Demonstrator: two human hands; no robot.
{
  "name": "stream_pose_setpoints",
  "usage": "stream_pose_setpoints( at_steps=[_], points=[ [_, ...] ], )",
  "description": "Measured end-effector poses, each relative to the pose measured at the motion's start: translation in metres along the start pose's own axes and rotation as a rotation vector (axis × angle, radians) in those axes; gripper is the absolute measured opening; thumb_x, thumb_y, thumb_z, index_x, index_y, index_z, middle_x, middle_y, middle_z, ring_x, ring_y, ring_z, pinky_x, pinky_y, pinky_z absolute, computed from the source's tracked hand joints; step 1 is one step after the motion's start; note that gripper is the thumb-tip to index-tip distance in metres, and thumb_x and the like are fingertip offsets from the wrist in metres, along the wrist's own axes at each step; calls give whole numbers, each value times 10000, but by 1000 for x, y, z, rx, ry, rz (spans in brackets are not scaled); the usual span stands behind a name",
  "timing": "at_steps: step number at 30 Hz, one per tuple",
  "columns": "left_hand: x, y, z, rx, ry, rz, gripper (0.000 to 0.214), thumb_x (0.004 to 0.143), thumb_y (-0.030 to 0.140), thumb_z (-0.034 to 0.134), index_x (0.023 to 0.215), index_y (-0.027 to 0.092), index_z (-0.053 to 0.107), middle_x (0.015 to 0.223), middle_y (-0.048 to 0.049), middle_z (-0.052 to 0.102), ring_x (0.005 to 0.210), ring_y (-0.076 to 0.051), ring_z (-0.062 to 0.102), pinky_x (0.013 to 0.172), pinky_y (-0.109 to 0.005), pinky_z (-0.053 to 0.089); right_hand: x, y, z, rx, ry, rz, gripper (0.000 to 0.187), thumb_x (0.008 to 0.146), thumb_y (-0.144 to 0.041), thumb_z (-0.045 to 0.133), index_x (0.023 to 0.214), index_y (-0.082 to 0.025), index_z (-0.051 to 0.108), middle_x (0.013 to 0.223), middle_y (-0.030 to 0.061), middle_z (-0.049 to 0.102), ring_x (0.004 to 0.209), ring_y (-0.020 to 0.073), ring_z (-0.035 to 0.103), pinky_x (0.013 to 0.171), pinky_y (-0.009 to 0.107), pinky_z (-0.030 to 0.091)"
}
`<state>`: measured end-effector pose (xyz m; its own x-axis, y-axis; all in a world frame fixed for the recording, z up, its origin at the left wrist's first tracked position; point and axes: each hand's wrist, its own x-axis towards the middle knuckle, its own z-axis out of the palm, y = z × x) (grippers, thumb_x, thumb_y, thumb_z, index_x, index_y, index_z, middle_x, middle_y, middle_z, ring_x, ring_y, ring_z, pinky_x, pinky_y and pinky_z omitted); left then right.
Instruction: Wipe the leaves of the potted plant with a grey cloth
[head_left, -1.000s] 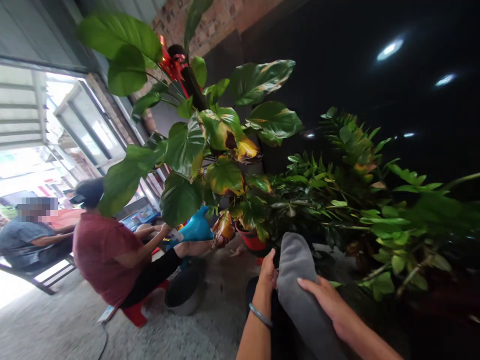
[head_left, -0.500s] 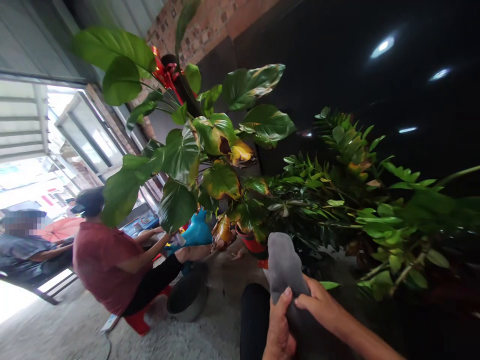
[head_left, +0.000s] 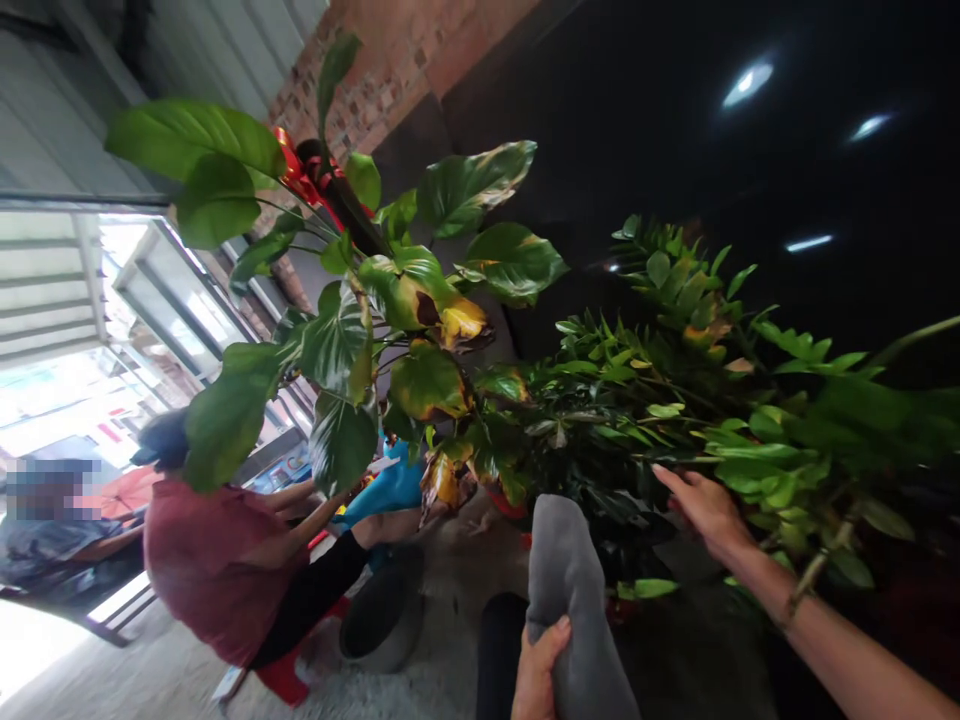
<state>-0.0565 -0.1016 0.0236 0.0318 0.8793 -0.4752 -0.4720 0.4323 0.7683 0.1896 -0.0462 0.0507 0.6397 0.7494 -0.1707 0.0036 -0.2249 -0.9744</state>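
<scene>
Only my left hand (head_left: 541,662) grips the grey cloth (head_left: 574,585), so a loose hold could drop it, while my empty, outstretched right hand (head_left: 706,512) might snag nearby leaves (head_left: 761,455).

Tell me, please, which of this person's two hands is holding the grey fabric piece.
The left hand holds the grey fabric piece, thumb on top; the right hand is apart from it, stretched out near green leaves.
</scene>
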Motion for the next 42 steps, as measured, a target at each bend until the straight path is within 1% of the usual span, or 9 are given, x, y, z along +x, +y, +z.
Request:
stream_pose_setpoints(
  at_steps=[3,8,13,20,24,29,36,39,42],
  points=[
    [1,7,1,0,38,-5,438,446,286,828,806,171,606,558,-25,671,727,-300,705,691,-377,544,-3,5,11,83,-74,64,233,740,-380,537,559,-240,488,385,-29,458,342,146,411,392,292,332],
    [-1,17,15,-18,104,-52,534,353,304,844,798,186,572,535,-31,662,710,-308,695,649,-380,538,-14,12,35,152,-158,84,129,725,-210,542,597,-218,552,400,-50,504,388,155,510,458,284,417],
    [-3,10,26,82,56,-37,512,369,282,834,802,166,587,605,-52,692,687,-290,688,678,-385,528,-28,7,49,243,-295,36,286,788,-369,461,557,-242,574,473,20,608,535,224,623,568,326,494],
    [9,-8,21,150,-37,29,579,413,316,829,915,108,630,708,-103,710,745,-307,684,707,-395,523,-32,2,49,158,-265,19,356,721,-529,518,551,-223,582,486,34,608,501,216,579,442,305,418],
    [5,-6,22,180,-30,39,568,393,320,836,888,118,647,716,-97,719,718,-285,681,701,-379,523,-32,2,48,73,-218,-17,275,615,-476,653,528,-222,590,453,12,559,508,204,546,412,282,347],
    [-8,2,33,233,-139,77,464,443,331,816,833,110,698,636,-70,696,681,-268,671,695,-366,516,-38,-4,46,58,-244,7,366,663,-567,594,570,-213,607,409,2,517,461,193,516,369,270,326],
    [-10,0,28,262,-186,79,491,426,321,820,852,106,707,705,-89,718,684,-263,663,678,-361,511,-38,-1,42,90,-360,34,162,587,-238,629,458,-215,532,386,-29,485,383,140,451,357,247,313],
    [-10,21,24,274,-127,70,490,405,315,823,829,117,678,662,-71,704,631,-238,650,623,-336,500,-34,4,39,115,-396,25,203,601,-225,598,431,-219,487,364,-39,453,356,123,417,356,239,301],
    [-13,66,38,235,-29,96,540,381,305,833,853,151,621,623,-38,690,546,-199,625,579,-323,493,-31,9,36,126,-400,9,265,615,-251,587,404,-226,430,338,-55,396,325,99,355,346,228,271]
  ],
)
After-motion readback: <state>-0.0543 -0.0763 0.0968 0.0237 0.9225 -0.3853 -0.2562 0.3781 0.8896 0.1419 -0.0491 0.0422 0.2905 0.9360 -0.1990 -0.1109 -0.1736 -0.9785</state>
